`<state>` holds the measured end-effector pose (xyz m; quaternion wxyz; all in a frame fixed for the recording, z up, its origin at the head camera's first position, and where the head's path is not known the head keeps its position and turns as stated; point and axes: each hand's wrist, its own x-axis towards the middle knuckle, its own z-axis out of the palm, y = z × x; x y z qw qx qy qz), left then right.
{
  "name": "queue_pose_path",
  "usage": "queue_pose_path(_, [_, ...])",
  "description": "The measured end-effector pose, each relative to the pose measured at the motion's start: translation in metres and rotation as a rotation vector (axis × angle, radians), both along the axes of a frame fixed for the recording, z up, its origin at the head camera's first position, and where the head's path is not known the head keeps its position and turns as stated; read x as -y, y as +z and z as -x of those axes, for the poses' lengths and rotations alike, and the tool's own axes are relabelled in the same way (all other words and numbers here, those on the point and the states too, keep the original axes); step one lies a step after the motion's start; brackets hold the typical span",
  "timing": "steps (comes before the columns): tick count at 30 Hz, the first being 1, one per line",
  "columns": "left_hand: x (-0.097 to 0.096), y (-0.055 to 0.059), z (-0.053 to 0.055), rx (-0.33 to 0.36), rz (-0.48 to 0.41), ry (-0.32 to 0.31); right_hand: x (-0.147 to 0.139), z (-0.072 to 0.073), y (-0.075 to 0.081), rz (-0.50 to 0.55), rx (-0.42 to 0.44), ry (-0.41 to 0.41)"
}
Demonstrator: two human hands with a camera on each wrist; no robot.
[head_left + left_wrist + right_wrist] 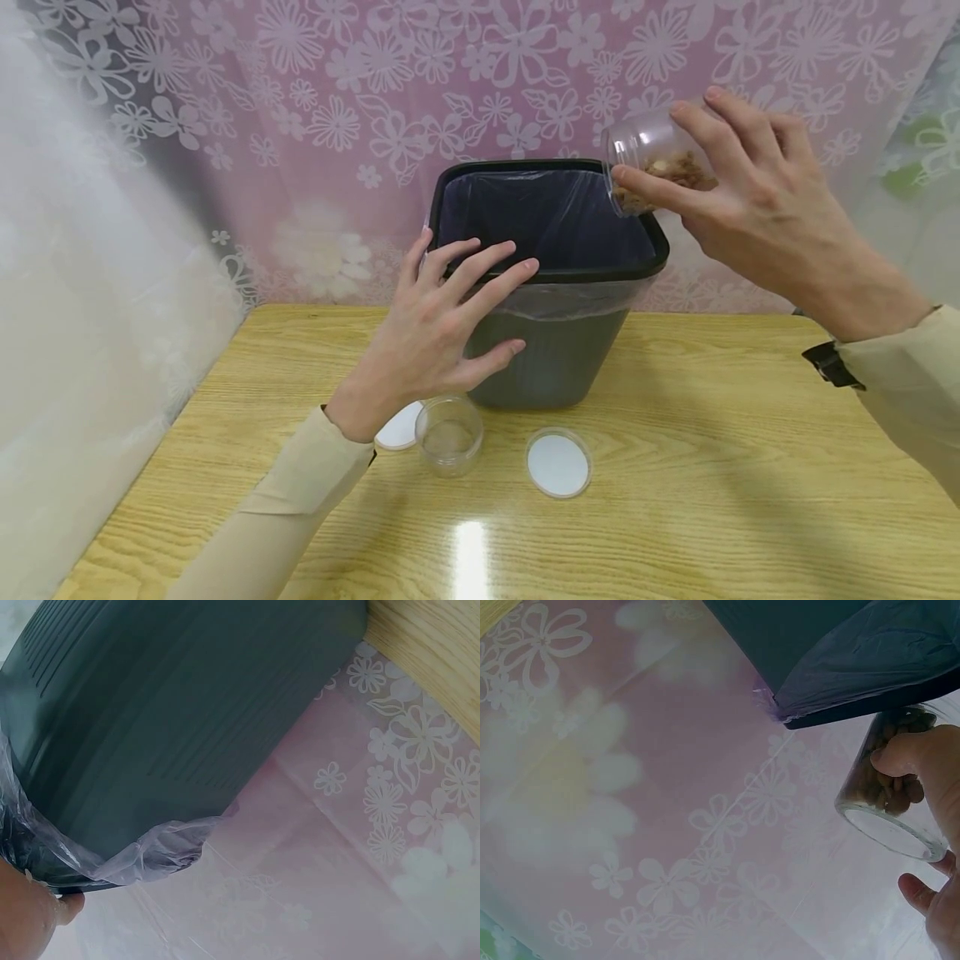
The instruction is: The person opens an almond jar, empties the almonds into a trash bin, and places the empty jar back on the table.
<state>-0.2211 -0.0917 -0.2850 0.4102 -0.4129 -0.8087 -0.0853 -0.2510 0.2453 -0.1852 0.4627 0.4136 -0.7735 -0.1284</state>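
My right hand [765, 179] grips a clear plastic jar [647, 137], tipped on its side with its mouth over the right rim of a dark grey trash bin [547, 358]. Small brown pieces like nuts or shells [678, 171] lie along the jar's lower side, near the mouth. In the right wrist view the jar [885, 817] shows its base, with the thumb along its side. My left hand [442, 321] is spread at the bin's front left rim, fingers straight over the edge. A clear liner bag [142, 859] folds down over the rim.
On the wooden table [675, 517], in front of the bin, stand a clear open jar [450, 437] and a white round lid [558, 464]. Another white lid [400, 427] lies partly behind the left wrist. A pink flowered curtain [337, 167] hangs behind the bin.
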Motion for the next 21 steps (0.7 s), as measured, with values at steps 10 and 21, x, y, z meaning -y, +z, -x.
queue_pose_path(10, [0.0001, -0.0008, 0.0001, 0.013, -0.018, -0.014, 0.0021, 0.0006, -0.0001, -0.008, 0.001, -0.007])
queue_pose_path(21, [0.0004, -0.0010, 0.0026, 0.017, -0.022, -0.029, 0.0057, 0.0005, 0.0012, -0.024, 0.004, 0.003])
